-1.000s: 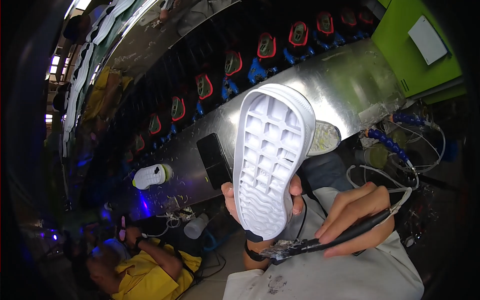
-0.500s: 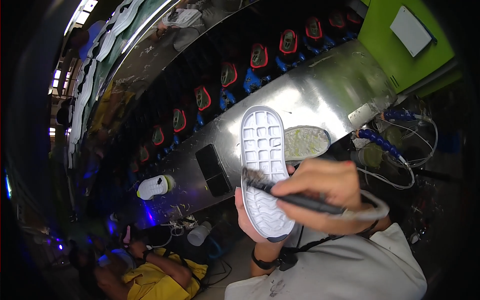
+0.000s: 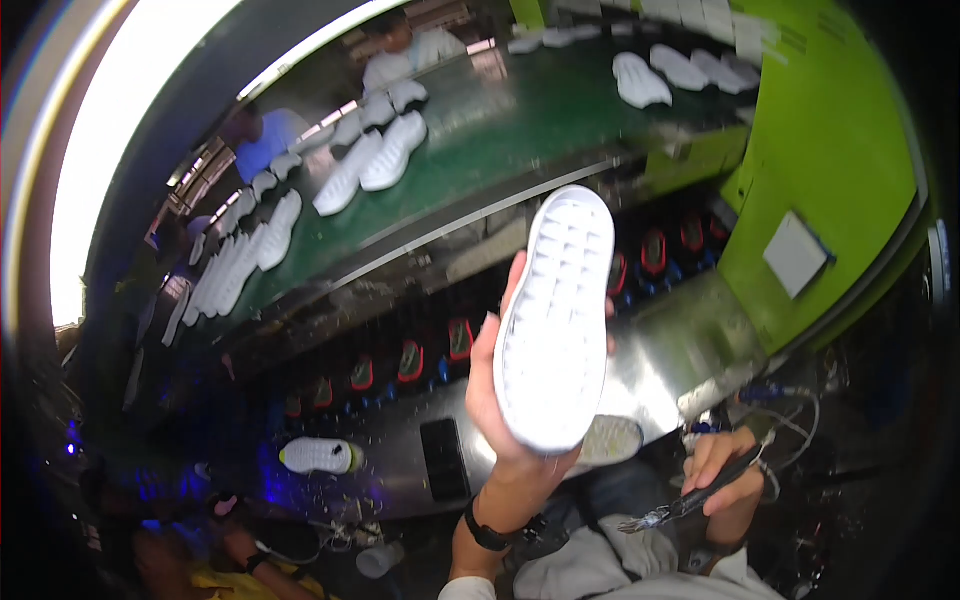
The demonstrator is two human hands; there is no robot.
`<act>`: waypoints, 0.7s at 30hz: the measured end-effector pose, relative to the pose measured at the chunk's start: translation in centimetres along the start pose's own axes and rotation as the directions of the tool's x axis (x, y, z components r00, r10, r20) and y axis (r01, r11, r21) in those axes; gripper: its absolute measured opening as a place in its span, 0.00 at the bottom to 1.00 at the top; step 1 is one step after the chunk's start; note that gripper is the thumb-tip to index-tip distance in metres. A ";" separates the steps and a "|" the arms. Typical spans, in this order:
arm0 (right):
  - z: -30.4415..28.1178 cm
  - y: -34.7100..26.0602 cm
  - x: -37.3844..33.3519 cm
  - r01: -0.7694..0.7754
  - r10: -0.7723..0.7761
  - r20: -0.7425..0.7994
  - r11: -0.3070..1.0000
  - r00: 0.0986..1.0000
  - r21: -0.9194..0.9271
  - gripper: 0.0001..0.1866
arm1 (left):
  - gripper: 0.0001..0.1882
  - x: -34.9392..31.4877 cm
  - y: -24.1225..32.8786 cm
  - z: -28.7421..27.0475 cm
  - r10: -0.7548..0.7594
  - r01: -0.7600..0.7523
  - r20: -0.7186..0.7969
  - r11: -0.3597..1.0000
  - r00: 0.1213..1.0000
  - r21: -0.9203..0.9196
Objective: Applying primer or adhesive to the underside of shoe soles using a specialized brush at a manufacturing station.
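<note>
A white shoe sole (image 3: 558, 330) is raised over the metal bench with its gridded face toward me. My left hand (image 3: 486, 385) is closed around its edge, the thumb side along the left and fingertips showing at the right. Lower right, my right hand (image 3: 728, 468) grips a black-handled brush (image 3: 700, 497) with a tube at its rear end. The brush's bristles point down and left, apart from the sole. Behind the sole's lower end, a worn greyish sole-shaped piece (image 3: 615, 440) lies on the bench, partly hidden.
A dark flat phone-like slab (image 3: 444, 460) and a white shoe (image 3: 316, 455) lie on the metal bench (image 3: 395, 478). Red-rimmed fixtures (image 3: 411, 361) line its back. Beyond runs a green belt (image 3: 480, 130) with several white soles (image 3: 394, 152). A co-worker's arm (image 3: 238, 545) shows lower left.
My left hand has lifted the sole up and away toward the belt. The brush has left the sole and moved down to the right. The view has tilted up, showing the belt.
</note>
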State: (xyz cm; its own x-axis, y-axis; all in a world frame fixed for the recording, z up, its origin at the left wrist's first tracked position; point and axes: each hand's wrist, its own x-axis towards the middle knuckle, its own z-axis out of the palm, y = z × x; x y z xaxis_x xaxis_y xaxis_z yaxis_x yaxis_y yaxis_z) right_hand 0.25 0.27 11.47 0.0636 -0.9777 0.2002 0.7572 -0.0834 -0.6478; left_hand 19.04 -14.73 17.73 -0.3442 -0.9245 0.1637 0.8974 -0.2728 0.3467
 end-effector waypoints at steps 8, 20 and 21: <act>0.3 1.3 -1.5 -0.230 0.204 -0.451 0.973 0.869 -0.002 0.13 | 0.36 14.1 8.0 -0.3 0.432 -0.125 0.456 -0.605 0.778 0.786; 0.6 4.4 -1.7 -0.213 0.222 -0.476 0.974 0.851 0.074 0.14 | 0.33 5.5 10.2 -1.7 0.573 0.155 0.296 -0.609 0.764 0.778; -0.2 4.9 -1.7 -0.216 0.239 -0.469 0.971 0.850 0.104 0.16 | 0.34 1.6 9.2 -3.1 0.575 0.054 0.412 -0.624 0.707 0.779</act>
State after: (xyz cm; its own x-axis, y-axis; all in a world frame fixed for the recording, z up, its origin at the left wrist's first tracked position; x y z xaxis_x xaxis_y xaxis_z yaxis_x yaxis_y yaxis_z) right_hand 3.73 1.53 7.84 -0.0695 -0.9416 -0.3296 0.7887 0.1505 -0.5961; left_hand 27.62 -19.56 18.30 0.1593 -0.7008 0.6954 -0.7938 0.3279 0.5123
